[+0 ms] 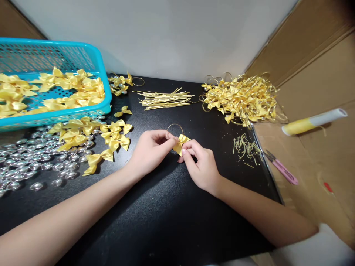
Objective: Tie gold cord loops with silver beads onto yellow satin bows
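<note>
As I look on from beside the black table [163,221], a person's left hand [151,149] and right hand [202,166] hold a yellow satin bow [178,148] over the middle of it. The bow is small and glossy, partly hidden by the fingers, and a thin gold wire loop [175,124] rises from it in a round arc. The left thumb and forefinger are pinched together on the bow near the loop; the right fingertips are clamped on its right side. At the far left sits a turquoise plastic basket [59,43] with perforated walls, holding many yellow bows [58,82], with some of its blue bottom showing between them. In front of the basket lie shiny silver beads [72,175], with loose bows [113,144] on and beside them. Straight gold wires [166,99] lie beyond the hands, and a tangled heap of looped bows [241,98] sits at the back right.
</note>
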Available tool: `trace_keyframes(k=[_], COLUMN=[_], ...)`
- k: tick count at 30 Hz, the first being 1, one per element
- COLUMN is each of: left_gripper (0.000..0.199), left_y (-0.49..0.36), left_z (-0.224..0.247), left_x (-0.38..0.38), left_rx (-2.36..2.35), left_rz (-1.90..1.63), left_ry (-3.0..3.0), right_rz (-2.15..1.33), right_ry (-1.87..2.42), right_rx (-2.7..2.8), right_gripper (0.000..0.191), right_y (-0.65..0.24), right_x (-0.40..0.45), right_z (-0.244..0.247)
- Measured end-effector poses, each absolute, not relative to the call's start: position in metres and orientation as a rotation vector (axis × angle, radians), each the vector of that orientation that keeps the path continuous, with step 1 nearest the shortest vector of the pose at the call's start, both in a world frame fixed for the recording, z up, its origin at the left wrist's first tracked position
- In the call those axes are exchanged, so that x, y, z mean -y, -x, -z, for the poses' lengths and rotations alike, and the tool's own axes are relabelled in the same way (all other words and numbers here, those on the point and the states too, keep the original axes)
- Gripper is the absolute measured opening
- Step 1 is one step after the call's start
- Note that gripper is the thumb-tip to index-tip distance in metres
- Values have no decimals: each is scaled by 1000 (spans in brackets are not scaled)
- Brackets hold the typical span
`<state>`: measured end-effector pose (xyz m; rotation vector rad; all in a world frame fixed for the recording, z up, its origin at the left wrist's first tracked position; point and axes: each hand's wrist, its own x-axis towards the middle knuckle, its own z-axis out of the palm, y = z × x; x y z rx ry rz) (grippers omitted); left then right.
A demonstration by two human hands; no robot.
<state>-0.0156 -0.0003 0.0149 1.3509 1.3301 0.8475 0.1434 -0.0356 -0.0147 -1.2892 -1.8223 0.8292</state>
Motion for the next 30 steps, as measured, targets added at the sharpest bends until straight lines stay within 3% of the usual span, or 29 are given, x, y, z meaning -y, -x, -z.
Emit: trace_keyframes(k=[30], left_gripper=[21], left_y=[18], left_z=[-7], left_x=[12], left_rx=[-1358], left_rz=[-927], left_ry=[-1513], right_rz=[-875], right_ry=[1308], right_rx=[1758], right_gripper=[11], right_y=[-143], right_x=[36], right_z=[13])
